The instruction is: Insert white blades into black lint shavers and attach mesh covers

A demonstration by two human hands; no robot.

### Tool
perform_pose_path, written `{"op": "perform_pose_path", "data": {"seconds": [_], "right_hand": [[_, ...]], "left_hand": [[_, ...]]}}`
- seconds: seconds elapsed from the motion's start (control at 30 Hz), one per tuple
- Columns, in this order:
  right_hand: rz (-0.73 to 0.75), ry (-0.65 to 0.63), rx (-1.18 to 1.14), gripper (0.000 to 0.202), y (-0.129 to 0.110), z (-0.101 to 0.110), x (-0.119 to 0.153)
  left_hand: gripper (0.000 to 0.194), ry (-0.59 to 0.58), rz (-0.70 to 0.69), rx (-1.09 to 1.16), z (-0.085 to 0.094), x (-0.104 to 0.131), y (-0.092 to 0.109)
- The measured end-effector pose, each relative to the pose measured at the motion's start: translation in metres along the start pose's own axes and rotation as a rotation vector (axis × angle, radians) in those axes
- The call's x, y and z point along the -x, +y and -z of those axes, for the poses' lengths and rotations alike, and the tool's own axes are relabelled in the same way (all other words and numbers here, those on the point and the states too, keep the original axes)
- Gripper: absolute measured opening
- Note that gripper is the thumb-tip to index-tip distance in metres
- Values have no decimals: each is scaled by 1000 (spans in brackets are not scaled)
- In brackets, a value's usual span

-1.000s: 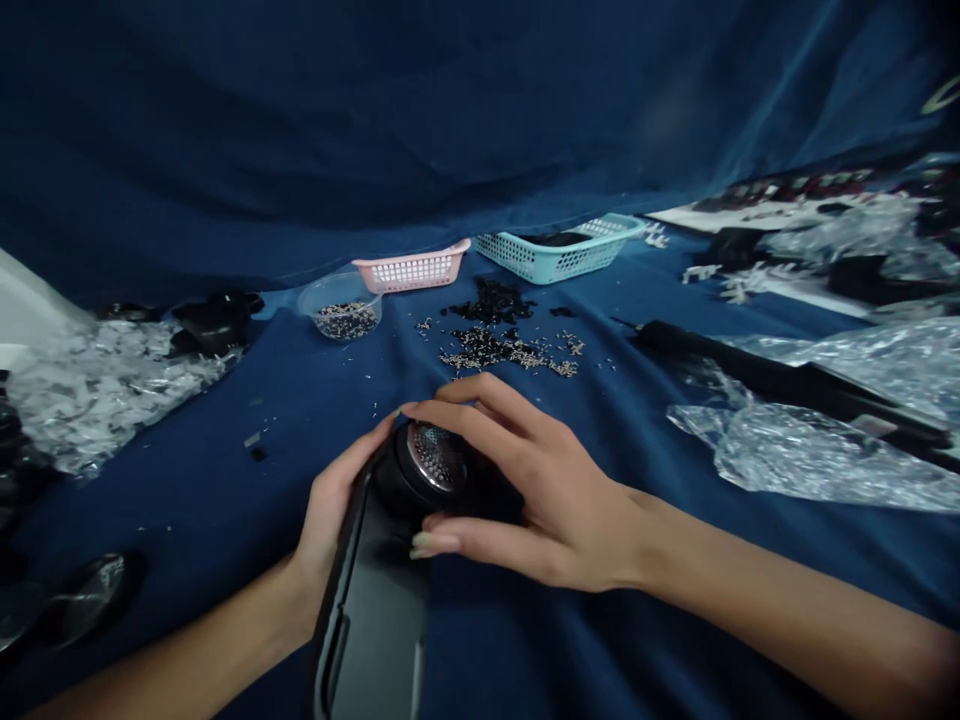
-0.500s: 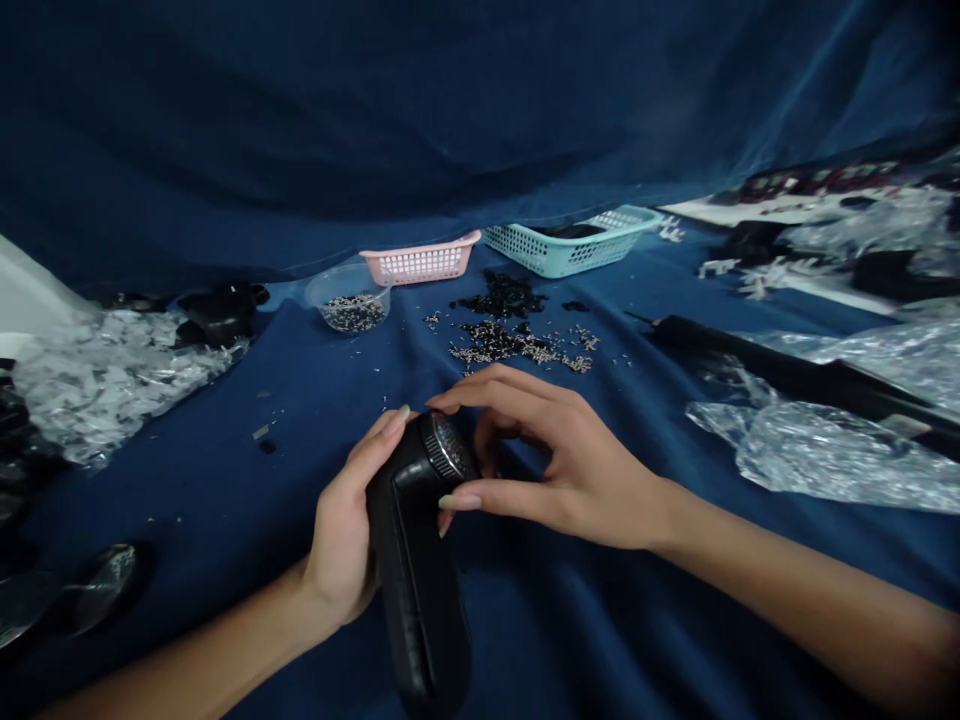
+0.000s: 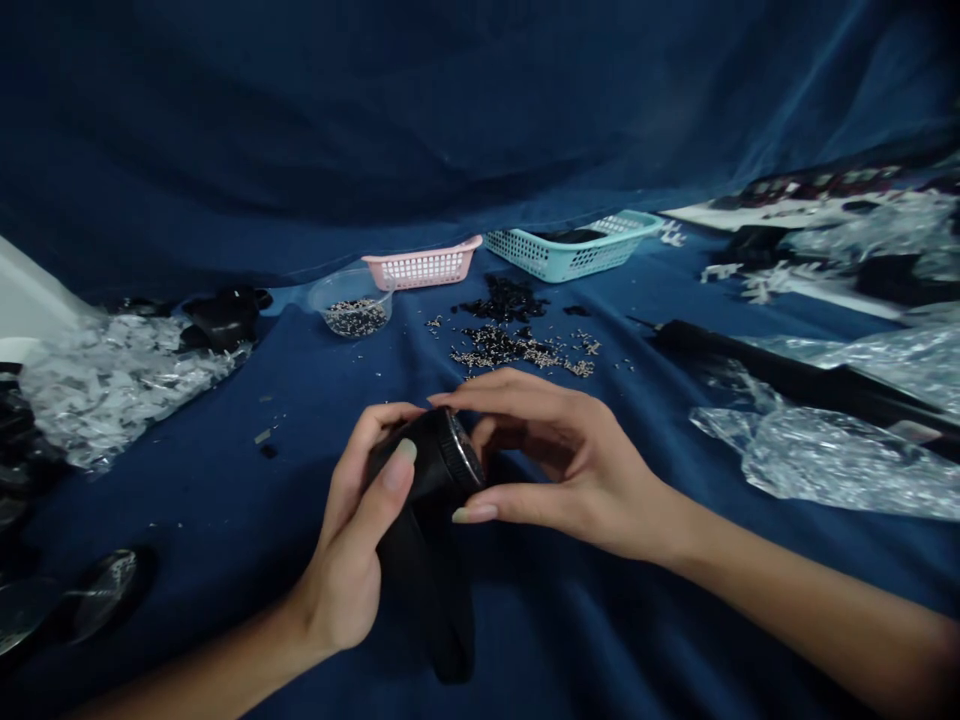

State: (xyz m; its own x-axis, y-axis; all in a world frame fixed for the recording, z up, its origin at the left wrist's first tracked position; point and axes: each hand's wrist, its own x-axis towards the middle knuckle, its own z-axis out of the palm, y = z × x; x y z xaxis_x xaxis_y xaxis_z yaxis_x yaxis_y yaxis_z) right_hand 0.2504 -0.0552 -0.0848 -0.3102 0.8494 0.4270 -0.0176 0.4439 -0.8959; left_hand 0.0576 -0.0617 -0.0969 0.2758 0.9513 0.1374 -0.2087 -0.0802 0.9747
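A black fabric shaver (image 3: 429,560), with a long handle and a round head, is held over the blue cloth. My left hand (image 3: 356,540) wraps round the neck behind the head, its thumb lying along the near side. Around the ribbed ring and shiny metal face (image 3: 466,455) at the front of the head curl the fingers of my right hand (image 3: 562,460). Its index fingertip rests on the top edge and its thumb is at the lower edge. The other right fingertips are partly hidden behind the head.
Beyond the hands lie scattered small screws (image 3: 525,350) and small black parts (image 3: 506,298). A clear bowl of screws (image 3: 352,318), a pink basket (image 3: 424,268) and a teal basket (image 3: 570,260) stand behind. An electric screwdriver (image 3: 765,365) and plastic bags (image 3: 840,465) lie right; clear pieces (image 3: 127,380) left.
The shaver has tilted, its handle end swinging up and away and its head turning more to the right. My left thumb has shifted down onto its near side. My right hand stays at the head.
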Motion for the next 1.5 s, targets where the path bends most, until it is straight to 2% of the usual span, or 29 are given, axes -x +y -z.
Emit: {"op": "perform_pose_path", "data": {"seconds": [0.07,0.17,0.23,0.3,0.4,0.5,0.63,0.83,1.0,1.13,1.27,1.33,1.4,1.5], "right_hand": [[42,44,9,54,0,0,0],[62,87,26,55,0,2,-1],[50,64,37,60,2,4,-3],[27,18,47,63,4,7,-5],[-37,-22,110,55,6,15,-8],[-103,-46,185,49,7,24,-12],[-201,-64,128,43,11,34,-19],[-250,-80,104,39,16,33,-21],[-171,-89,175,36,18,29,-20],[-114,-129,222,44,14,27,-17],[-59,-38,358,42,9,23,-12],[-9,62,515,40,8,22,-8],[49,156,646,42,8,21,-4],[79,259,697,44,11,21,-2]], "left_hand": [[42,-21,53,59,1,-1,-2],[47,-41,216,179,0,-5,-2],[53,-81,384,308,-3,-9,-1],[67,-144,574,483,-4,-14,0],[87,-214,775,704,-5,-19,-2],[90,-297,901,807,-4,-19,-4],[85,-459,1046,863,-2,-20,-2],[82,-481,1074,897,3,-23,-6],[81,-490,1087,961,8,-23,-10],[85,-508,1075,895,9,-23,-13],[88,-497,971,802,7,-32,-15],[79,-418,886,761,8,-41,-6],[69,-352,810,664,10,-51,13],[49,-349,743,422,12,-60,47]]}}
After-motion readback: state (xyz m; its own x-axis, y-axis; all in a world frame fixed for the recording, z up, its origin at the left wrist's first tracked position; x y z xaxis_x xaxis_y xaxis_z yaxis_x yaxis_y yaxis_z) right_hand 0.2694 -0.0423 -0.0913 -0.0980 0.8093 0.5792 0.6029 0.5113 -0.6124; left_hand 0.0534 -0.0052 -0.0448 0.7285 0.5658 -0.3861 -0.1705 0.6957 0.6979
